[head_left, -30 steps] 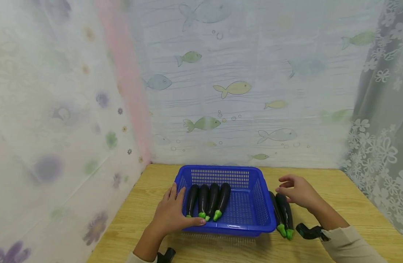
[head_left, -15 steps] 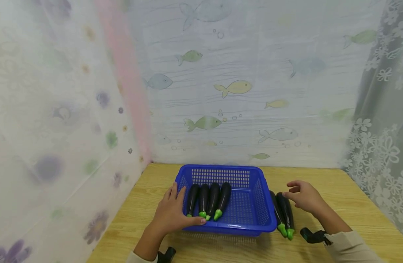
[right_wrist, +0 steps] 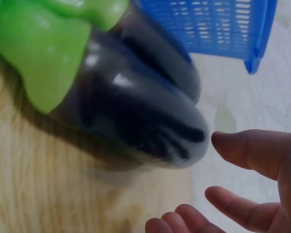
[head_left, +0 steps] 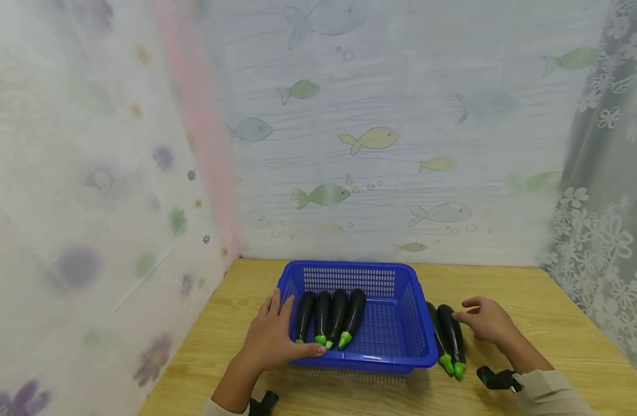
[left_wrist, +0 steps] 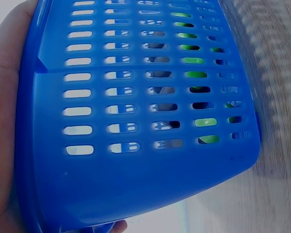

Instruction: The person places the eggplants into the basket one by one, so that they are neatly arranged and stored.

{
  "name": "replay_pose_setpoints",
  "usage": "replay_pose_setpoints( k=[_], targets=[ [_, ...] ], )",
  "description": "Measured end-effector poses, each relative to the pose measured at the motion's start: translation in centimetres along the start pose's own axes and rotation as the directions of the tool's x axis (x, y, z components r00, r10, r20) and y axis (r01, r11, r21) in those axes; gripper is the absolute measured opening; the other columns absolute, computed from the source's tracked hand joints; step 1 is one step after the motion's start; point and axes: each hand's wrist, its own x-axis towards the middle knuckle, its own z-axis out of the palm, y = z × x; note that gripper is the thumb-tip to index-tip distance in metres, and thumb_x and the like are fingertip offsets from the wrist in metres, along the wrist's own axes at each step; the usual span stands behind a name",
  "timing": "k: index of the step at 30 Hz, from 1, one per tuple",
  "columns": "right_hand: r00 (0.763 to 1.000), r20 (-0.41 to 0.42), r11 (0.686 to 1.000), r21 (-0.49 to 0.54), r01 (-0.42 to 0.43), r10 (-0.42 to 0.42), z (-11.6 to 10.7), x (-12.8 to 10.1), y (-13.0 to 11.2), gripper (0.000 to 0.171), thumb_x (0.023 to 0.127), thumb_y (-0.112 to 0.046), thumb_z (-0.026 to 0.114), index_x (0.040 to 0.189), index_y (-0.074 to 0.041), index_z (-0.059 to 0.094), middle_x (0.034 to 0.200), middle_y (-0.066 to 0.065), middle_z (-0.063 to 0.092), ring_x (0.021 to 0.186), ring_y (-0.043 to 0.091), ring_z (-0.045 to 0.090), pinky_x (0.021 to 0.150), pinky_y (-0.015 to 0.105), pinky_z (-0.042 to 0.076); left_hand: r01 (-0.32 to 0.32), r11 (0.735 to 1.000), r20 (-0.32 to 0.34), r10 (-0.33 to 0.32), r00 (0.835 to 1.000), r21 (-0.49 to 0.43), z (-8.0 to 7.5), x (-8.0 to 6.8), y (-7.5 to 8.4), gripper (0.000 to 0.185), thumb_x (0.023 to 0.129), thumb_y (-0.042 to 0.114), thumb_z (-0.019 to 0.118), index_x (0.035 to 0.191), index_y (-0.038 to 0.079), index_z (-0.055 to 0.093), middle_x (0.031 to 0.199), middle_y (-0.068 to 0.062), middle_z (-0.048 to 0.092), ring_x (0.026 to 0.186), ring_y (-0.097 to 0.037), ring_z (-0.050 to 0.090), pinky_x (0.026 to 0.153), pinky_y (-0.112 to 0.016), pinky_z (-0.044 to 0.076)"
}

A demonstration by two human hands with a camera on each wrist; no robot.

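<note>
A blue plastic basket (head_left: pixel 380 359) holds several dark eggplants (head_left: pixel 339 316) with green stem ends, lying side by side in its left half. My left hand (head_left: pixel 270 340) grips the basket's near left corner, the thumb along the front rim and the fingers at the left rim. Outside the basket, against its right side, two more eggplants lie on the table, the outer eggplant (head_left: pixel 450 335) beside my right hand (head_left: pixel 485 320). In the right wrist view, thumb and fingers stand apart, holding nothing, with the thumb tip close to the outer eggplant's (right_wrist: pixel 136 107) rounded end.
The wooden table (head_left: pixel 526 294) runs back to a wall hung with a fish-patterned sheet (head_left: pixel 370 173). A flowered sheet (head_left: pixel 115 231) borders the left side, and a grey lace curtain (head_left: pixel 604 231) hangs at the right.
My right hand has moved right and slightly toward me, from above the tops of the two loose eggplants to beside the outer one. The left hand and basket look unmoved.
</note>
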Motion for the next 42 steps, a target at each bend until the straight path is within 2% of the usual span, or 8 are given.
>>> replay_pose_setpoints(
  k=[8, 17, 30, 38, 42],
  targets=[
    [0.999, 0.038, 0.998, 0.050, -0.035, 0.033, 0.2, 0.4, 0.7, 0.072, 0.100, -0.039, 0.067, 0.144, 0.014, 0.045, 0.138, 0.042, 0.052, 0.106, 0.041, 0.068, 0.074, 0.042, 0.063, 0.000, 1.000, -0.003, 0.000, 1.000, 0.004, -0.1, -0.1, 0.1, 0.142, 0.057, 0.101, 0.061, 0.163, 0.012, 0.032, 0.173, -0.022, 0.011, 0.157, -0.047, 0.018, 0.113, -0.073, 0.034],
    [0.997, 0.062, 0.995, 0.093, -0.043, 0.037, 1.1, 0.5, 0.5, 0.076, 0.099, -0.043, 0.068, 0.144, 0.014, 0.044, 0.140, 0.043, 0.050, 0.117, 0.049, 0.064, 0.074, 0.043, 0.064, -0.006, 1.000, -0.001, 0.006, 1.000, 0.004, -0.2, -0.1, 0.3, 0.140, 0.059, 0.099, 0.062, 0.163, 0.011, 0.032, 0.172, -0.023, 0.013, 0.157, -0.047, 0.020, 0.112, -0.073, 0.034],
    [0.997, 0.059, 0.988, 0.145, -0.056, 0.048, 1.5, 0.4, -0.1, 0.064, 0.101, -0.030, 0.066, 0.143, 0.013, 0.045, 0.135, 0.041, 0.054, 0.103, 0.033, 0.071, 0.072, 0.042, 0.064, -0.004, 1.000, -0.001, 0.004, 1.000, -0.007, -0.2, 0.0, 0.3, 0.140, 0.059, 0.099, 0.062, 0.163, 0.010, 0.032, 0.172, -0.022, 0.013, 0.157, -0.047, 0.019, 0.112, -0.073, 0.034],
    [0.997, 0.054, 0.987, 0.153, -0.056, 0.049, 1.1, 0.0, -0.3, 0.062, 0.102, -0.031, 0.064, 0.146, 0.008, 0.046, 0.136, 0.040, 0.054, 0.101, 0.032, 0.071, 0.072, 0.044, 0.064, -0.011, 1.000, -0.002, 0.011, 1.000, -0.009, -0.3, -0.1, 0.3, 0.139, 0.060, 0.098, 0.063, 0.163, 0.010, 0.032, 0.172, -0.023, 0.014, 0.157, -0.047, 0.019, 0.112, -0.073, 0.035],
    [0.999, 0.043, 0.989, 0.147, -0.031, 0.025, 0.8, -0.3, -0.4, 0.062, 0.103, -0.031, 0.063, 0.150, 0.003, 0.045, 0.136, 0.037, 0.056, 0.100, 0.030, 0.069, 0.072, 0.044, 0.064, -0.009, 1.000, -0.001, 0.009, 1.000, -0.008, -0.3, -0.2, 0.3, 0.140, 0.059, 0.099, 0.063, 0.163, 0.011, 0.032, 0.172, -0.023, 0.013, 0.157, -0.047, 0.019, 0.112, -0.073, 0.035]
  ],
)
